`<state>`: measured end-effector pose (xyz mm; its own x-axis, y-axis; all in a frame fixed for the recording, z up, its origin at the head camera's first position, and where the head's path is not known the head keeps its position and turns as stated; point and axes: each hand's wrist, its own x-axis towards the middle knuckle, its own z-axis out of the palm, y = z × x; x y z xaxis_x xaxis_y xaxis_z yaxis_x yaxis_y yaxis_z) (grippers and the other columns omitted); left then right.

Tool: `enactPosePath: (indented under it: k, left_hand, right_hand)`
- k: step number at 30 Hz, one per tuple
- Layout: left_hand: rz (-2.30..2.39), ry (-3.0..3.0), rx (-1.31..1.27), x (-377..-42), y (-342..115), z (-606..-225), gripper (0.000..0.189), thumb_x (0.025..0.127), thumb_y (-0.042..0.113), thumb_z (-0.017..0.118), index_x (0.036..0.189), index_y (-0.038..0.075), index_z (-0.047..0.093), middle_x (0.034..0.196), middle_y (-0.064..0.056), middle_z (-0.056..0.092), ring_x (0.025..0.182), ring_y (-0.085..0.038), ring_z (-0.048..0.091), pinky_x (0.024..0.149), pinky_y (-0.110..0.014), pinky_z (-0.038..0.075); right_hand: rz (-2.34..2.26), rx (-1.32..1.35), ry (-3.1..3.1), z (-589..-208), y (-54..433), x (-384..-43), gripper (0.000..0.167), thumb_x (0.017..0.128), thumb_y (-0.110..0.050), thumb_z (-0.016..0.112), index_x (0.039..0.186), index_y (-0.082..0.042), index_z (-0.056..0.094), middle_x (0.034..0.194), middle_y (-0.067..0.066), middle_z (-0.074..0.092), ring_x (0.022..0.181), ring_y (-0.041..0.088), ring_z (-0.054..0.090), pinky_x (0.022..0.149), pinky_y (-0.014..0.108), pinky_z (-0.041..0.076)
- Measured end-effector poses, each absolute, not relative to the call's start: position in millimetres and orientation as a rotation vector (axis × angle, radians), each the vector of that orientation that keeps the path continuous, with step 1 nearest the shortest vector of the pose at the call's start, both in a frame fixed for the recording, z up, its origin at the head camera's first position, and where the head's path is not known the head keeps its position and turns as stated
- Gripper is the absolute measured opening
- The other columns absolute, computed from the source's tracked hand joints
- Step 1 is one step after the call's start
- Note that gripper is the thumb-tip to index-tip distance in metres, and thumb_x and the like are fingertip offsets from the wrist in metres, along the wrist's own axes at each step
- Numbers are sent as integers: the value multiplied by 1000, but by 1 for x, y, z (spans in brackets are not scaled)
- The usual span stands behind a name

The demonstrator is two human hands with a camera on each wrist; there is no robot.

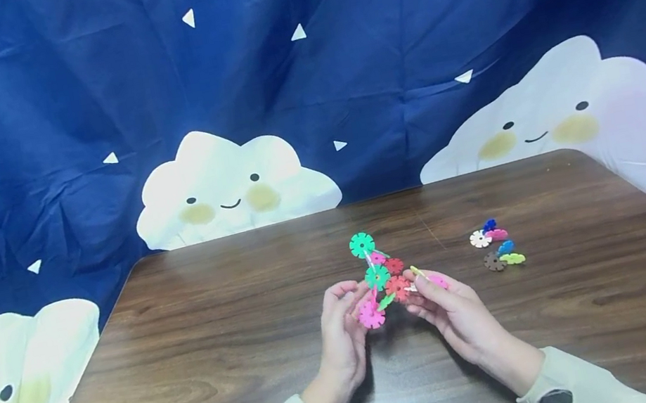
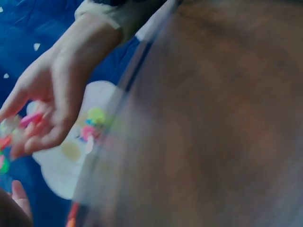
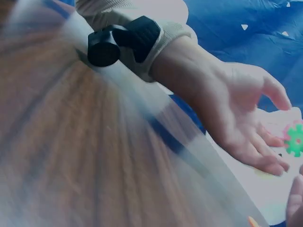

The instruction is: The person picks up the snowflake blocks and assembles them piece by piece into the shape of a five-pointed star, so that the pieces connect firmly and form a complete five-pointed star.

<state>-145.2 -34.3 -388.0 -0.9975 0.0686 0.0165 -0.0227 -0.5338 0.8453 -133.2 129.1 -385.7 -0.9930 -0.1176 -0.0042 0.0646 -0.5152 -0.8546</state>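
Observation:
Above the table, both hands hold a joined build of notched plastic discs (image 1: 377,278) in green, pink, red and white. My left hand (image 1: 339,338) grips its left side, near a pink disc (image 1: 371,314) at the bottom. On the other side, my right hand (image 1: 460,314) pinches the build between thumb and fingers, beside a yellow disc (image 1: 417,273) seen edge-on and a pink disc (image 1: 437,281). A green disc (image 1: 362,245) tops the build. The right fingers partly hide the discs on that side.
Loose discs lie on the wooden table (image 1: 224,339) to the right: a white disc (image 1: 480,239), a pink disc (image 1: 497,235), a brown disc (image 1: 494,262), a yellow-green disc (image 1: 513,259) and blue ones. A dark blue curtain (image 1: 364,66) with printed clouds hangs behind the table.

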Motion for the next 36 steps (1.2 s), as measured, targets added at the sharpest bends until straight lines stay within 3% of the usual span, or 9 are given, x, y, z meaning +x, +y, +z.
enactPosePath:
  k: [3, 13, 21, 27, 32, 36]
  left_hand:
    - [2665, 1537, 92, -151, -43, -383, 15, 92, 18, 42, 103, 8, 45, 108, -10, 58, 95, -16, 60, 80, -28, 50]
    - [2254, 1535, 244, -159, -51, -375, 38, 95, 37, 42, 121, 9, 36, 119, -12, 55, 101, -18, 56, 94, -42, 45]
    - [2344, 1497, 160, -150, -38, -379, 33, 94, 36, 51, 114, 10, 49, 103, -2, 61, 89, -13, 59, 83, -31, 48]
    - [2403, 1487, 87, -145, -37, -383, 33, 94, 33, 51, 113, 7, 48, 102, -7, 63, 90, -13, 62, 81, -30, 50]
    - [2430, 1480, 70, -144, -38, -388, 39, 96, 30, 48, 121, 1, 46, 104, -9, 63, 93, -14, 62, 85, -31, 50]
    - [2443, 1465, 75, -143, -41, -389, 39, 97, 30, 47, 121, 0, 45, 102, -8, 63, 92, -13, 62, 86, -31, 50]
  right_hand:
    - [-2584, -118, 1541, -383, 135, -136, 17, 95, -13, 50, 97, -19, 66, 97, -7, 68, 79, 6, 64, 74, 21, 53]
    - [-2377, -338, 1740, -381, 158, -141, 22, 95, -10, 49, 99, -19, 68, 88, -6, 68, 74, 6, 63, 72, 23, 53]
    - [-2275, -327, 1891, -384, 159, -141, 20, 92, -9, 54, 99, -21, 69, 81, -7, 68, 71, 7, 64, 70, 23, 53]
    - [-2230, -226, 1950, -385, 155, -141, 17, 90, -11, 57, 105, -9, 65, 79, -7, 67, 71, 8, 64, 71, 25, 53]
    - [-2111, -211, 1983, -389, 156, -144, 37, 92, -18, 56, 117, 10, 55, 82, -7, 67, 75, 9, 64, 73, 27, 54]
    - [-2030, -256, 2003, -388, 158, -147, 50, 95, -25, 50, 122, 16, 46, 97, 1, 68, 83, 10, 64, 78, 29, 53]
